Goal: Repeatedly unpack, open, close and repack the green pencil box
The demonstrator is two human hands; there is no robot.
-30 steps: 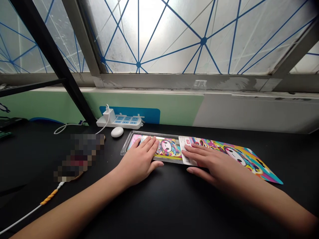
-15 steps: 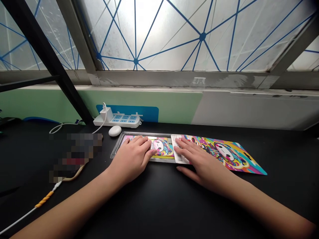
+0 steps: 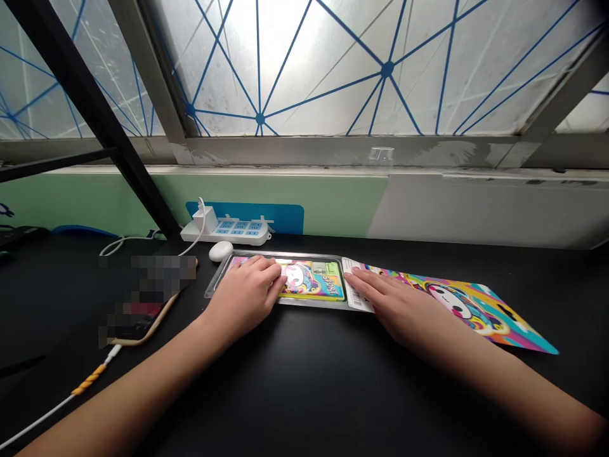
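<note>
The head view showed both bare hands over a black desk (image 3: 304,393). A clear tray (image 3: 328,304) lay near the back of the desk, and in it sat the printed box (image 3: 311,281), flat, with a cartoon face and a yellow-green edge. The left hand (image 3: 250,285) covered the left part of the box, its fingers bent and close together, the thumb lying near the index finger; whether they gripped anything could not be told. The right hand (image 3: 390,295) lay over the white end of a colourful card (image 3: 461,304), by the tray's right end, its fingers nearly straight and side by side. Its thumb was hidden, so a pinch on the card could not be told either. The card stretched away to the right, past the wrist. Left of the tray, a small white rounded object (image 3: 221,251) sat just before a power strip (image 3: 238,232), and a partly blurred phone (image 3: 143,327) lay with a white cable (image 3: 42,416) at its lower end.
</note>
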